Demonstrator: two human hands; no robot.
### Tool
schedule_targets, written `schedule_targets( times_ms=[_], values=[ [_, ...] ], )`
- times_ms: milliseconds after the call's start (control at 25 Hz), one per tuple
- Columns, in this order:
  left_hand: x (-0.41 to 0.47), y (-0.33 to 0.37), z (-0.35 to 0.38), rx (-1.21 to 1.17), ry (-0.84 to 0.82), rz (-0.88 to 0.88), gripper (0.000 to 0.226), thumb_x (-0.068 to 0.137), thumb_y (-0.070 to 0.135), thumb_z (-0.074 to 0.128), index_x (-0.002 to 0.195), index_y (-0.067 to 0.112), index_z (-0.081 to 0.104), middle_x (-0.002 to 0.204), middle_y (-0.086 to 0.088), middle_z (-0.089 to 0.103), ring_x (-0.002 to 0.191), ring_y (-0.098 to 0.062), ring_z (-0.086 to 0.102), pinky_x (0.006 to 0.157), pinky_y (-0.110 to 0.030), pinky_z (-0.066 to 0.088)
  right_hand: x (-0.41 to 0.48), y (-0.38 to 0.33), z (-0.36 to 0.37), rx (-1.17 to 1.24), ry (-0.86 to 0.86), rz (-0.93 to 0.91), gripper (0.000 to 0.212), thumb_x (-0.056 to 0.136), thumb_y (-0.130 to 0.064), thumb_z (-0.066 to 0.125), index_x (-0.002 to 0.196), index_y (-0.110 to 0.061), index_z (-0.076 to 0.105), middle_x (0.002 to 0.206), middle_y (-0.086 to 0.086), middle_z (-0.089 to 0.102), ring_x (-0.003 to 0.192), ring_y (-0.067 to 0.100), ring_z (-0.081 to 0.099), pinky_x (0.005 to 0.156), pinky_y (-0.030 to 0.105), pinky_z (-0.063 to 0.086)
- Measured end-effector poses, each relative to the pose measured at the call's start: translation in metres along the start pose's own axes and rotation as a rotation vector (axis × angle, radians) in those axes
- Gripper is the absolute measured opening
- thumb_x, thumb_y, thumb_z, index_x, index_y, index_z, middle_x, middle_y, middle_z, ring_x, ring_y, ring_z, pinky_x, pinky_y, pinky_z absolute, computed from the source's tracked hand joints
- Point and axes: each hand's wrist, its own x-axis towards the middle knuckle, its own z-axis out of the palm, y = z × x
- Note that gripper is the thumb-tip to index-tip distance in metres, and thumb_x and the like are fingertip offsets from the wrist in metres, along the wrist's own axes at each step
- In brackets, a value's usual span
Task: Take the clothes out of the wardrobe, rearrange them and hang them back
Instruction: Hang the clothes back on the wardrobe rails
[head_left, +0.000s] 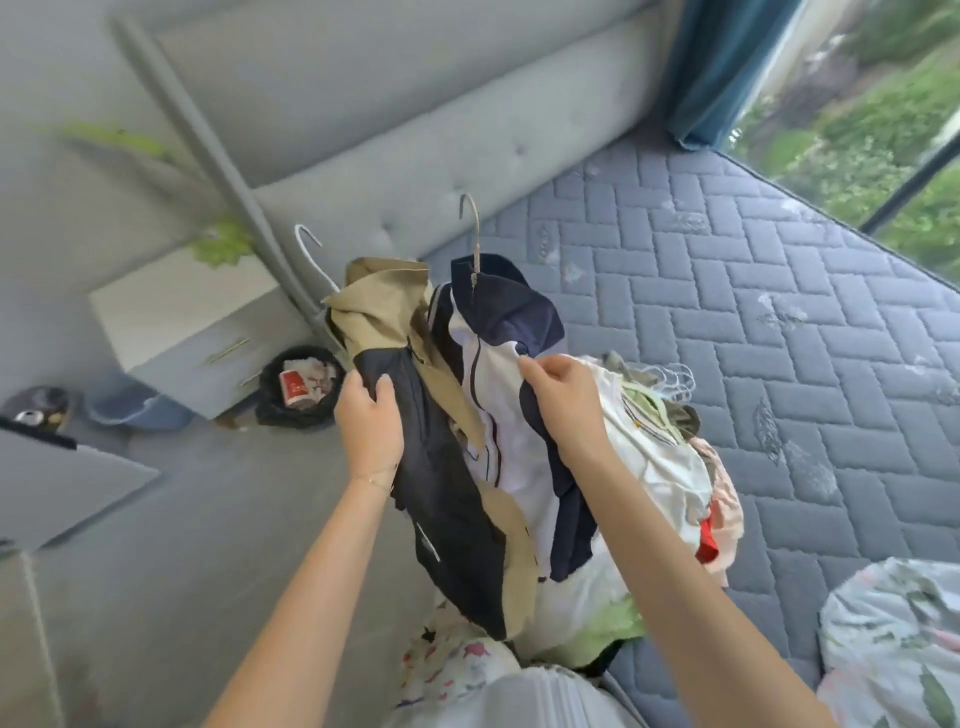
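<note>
A bundle of clothes on hangers lies at the edge of a grey quilted mattress (727, 291). My left hand (370, 423) grips a black and tan jacket (447, 499) at the bundle's left side. My right hand (563, 397) pinches the white front of a navy and white jacket (509, 447). Two hanger hooks stick up from the bundle, a white hook (311, 244) and a metal hook (472, 223). More clothes (670, 452), white, green, pink and red, are piled to the right with several white hangers among them.
A padded grey headboard (405, 130) stands behind the mattress. Left of it are a white bedside cabinet (192, 317), a black bin (298, 389) with rubbish and a blue basin (135, 405). A floral quilt (893, 639) lies at the lower right. A window (878, 104) with a blue curtain is beyond.
</note>
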Motion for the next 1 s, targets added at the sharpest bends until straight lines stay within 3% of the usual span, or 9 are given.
schedule_targets(
  times_ms=[80,160,240,320,520,640,720,840,1000],
  values=[
    [0.005,-0.001,-0.037,0.006,0.099,-0.021,0.023,0.098,0.011,0.045,0.097,-0.011,0.051,0.098,-0.033,0.053,0.103,-0.045,0.050,0.083,-0.042,0.038,-0.011,-0.027,0.023,-0.003,-0.071,-0.038,0.033,0.093,-0.027,0.058,0.062,-0.014,0.055,0.050,-0.012,0.046,0.050,0.002,0.044,0.053,0.018,0.036],
    [0.011,-0.006,-0.076,-0.013,0.185,-0.023,0.028,0.098,0.010,0.045,0.105,-0.016,0.051,0.107,-0.035,0.055,0.103,-0.047,0.050,0.088,-0.046,0.040,-0.023,-0.054,0.051,-0.003,-0.144,-0.078,0.039,0.093,-0.025,0.058,0.057,-0.018,0.045,0.044,-0.013,0.039,0.046,0.002,0.038,0.052,0.019,0.032],
    [0.020,-0.009,-0.111,-0.062,0.231,-0.022,0.021,0.098,0.010,0.044,0.095,-0.009,0.053,0.091,-0.027,0.056,0.089,-0.038,0.051,0.079,-0.042,0.039,-0.032,-0.077,0.080,-0.026,-0.206,-0.119,0.043,0.093,-0.023,0.057,0.055,-0.020,0.038,0.039,-0.014,0.035,0.041,0.002,0.035,0.050,0.017,0.029],
    [0.028,-0.013,-0.143,-0.096,0.288,-0.019,0.017,0.098,0.011,0.045,0.083,0.003,0.047,0.074,-0.007,0.046,0.075,-0.022,0.043,0.068,-0.026,0.031,-0.041,-0.097,0.110,-0.047,-0.256,-0.157,0.043,0.094,-0.024,0.057,0.055,-0.021,0.037,0.040,-0.013,0.034,0.040,0.002,0.034,0.049,0.017,0.029],
    [0.054,-0.040,-0.224,-0.123,0.376,-0.023,0.018,0.099,0.015,0.044,0.085,0.006,0.048,0.075,0.002,0.044,0.070,-0.011,0.042,0.067,-0.021,0.031,-0.061,-0.136,0.196,-0.039,-0.365,-0.207,0.046,0.092,-0.023,0.058,0.056,-0.021,0.030,0.041,-0.013,0.027,0.041,0.004,0.026,0.051,0.023,0.026],
    [0.078,-0.060,-0.280,-0.098,0.436,-0.053,0.017,0.100,0.016,0.045,0.085,0.007,0.046,0.072,0.005,0.041,0.067,-0.009,0.040,0.067,-0.024,0.031,-0.072,-0.159,0.261,-0.057,-0.425,-0.248,0.038,0.090,-0.024,0.059,0.058,-0.016,0.039,0.046,-0.013,0.033,0.045,0.004,0.030,0.050,0.021,0.030],
    [0.092,-0.073,-0.312,-0.070,0.469,-0.064,0.018,0.100,0.016,0.045,0.086,0.005,0.047,0.074,0.001,0.047,0.072,-0.015,0.048,0.068,-0.022,0.033,-0.080,-0.171,0.304,-0.090,-0.451,-0.301,0.034,0.089,-0.024,0.060,0.061,-0.012,0.044,0.050,-0.008,0.038,0.048,0.006,0.033,0.050,0.018,0.032],
    [0.115,-0.092,-0.355,-0.036,0.526,-0.076,0.028,0.100,0.017,0.045,0.105,-0.009,0.053,0.096,-0.023,0.058,0.094,-0.036,0.056,0.080,-0.035,0.043,-0.090,-0.183,0.365,-0.108,-0.496,-0.345,0.034,0.088,-0.023,0.061,0.064,-0.002,0.049,0.053,-0.002,0.038,0.052,0.010,0.033,0.053,0.024,0.033],
    [0.139,-0.115,-0.409,-0.008,0.630,-0.104,0.038,0.100,0.018,0.045,0.113,-0.017,0.048,0.111,-0.036,0.055,0.105,-0.047,0.051,0.089,-0.048,0.044,-0.100,-0.199,0.437,-0.129,-0.570,-0.392,0.033,0.087,-0.018,0.061,0.059,-0.013,0.044,0.048,-0.009,0.035,0.046,0.005,0.030,0.051,0.022,0.031]
  ],
)
